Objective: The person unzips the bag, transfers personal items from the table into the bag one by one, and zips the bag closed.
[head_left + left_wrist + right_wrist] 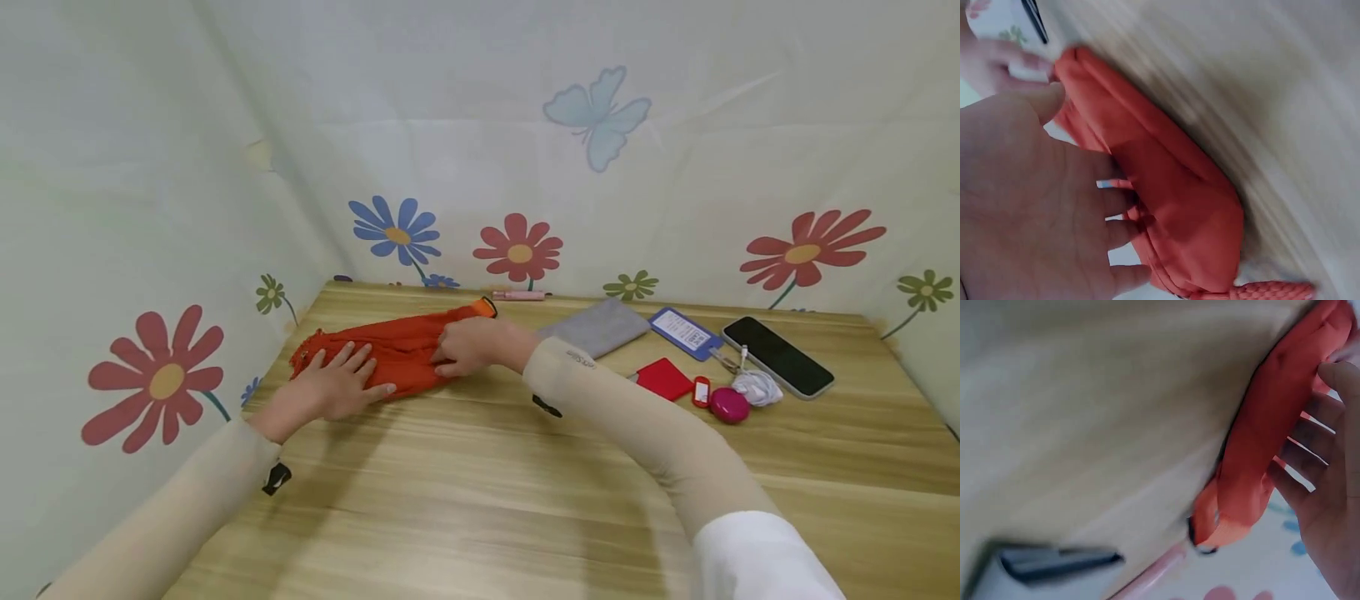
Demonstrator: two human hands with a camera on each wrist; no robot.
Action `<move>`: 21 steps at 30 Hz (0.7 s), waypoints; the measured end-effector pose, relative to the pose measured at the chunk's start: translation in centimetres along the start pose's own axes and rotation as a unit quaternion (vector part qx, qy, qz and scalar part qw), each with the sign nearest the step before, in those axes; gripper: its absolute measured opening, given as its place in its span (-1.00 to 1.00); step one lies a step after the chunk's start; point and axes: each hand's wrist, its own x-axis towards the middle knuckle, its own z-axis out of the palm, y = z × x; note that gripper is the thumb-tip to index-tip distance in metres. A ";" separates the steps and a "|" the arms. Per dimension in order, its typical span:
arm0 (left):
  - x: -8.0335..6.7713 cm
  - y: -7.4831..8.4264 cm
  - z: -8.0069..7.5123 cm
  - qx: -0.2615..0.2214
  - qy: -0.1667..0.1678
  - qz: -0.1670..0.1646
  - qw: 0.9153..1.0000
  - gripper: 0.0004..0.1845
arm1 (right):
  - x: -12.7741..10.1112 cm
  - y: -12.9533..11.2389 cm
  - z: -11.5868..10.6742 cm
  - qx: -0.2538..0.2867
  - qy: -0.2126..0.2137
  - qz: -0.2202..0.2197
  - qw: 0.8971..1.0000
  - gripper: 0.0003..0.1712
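A red-orange fabric bag [408,333], soft and wrinkled, lies lengthwise on the wooden table at the left. Its right end carries a lighter orange strap piece with a black edge; a braided red cord [1275,291] shows at its other end. My left hand [341,387] rests on the left part of the bag with spread fingers. Over the right part is my right hand [480,346], its fingertips against the folds. In the right wrist view the fingers [1307,450] of that hand reach fairly straight across the cloth, spaced apart, with the thumb at its edge.
Right of the bag lie a grey pouch [600,325], a blue card holder [678,332] and a black phone [777,356]. Nearer are a red square item [663,379], a small red tag [701,392], a magenta round case [729,406] and a white cable [757,387]. A pink pen-like stick [522,295] lies by the back wall.
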 end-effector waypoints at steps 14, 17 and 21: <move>-1.4 2.0 -2.4 -0.119 0.124 -0.062 0.983 -0.23 | -2.2 -0.8 0.0 0.037 0.053 -0.016 0.998 -0.45; -1.3 2.5 -2.1 -0.171 0.140 -0.096 0.971 -0.12 | -3.1 0.6 0.6 0.052 0.037 0.024 0.998 -0.37; -0.4 2.7 -1.8 -0.210 0.127 -0.100 0.964 -0.05 | -3.7 0.6 1.3 0.073 -0.027 0.052 0.996 -0.31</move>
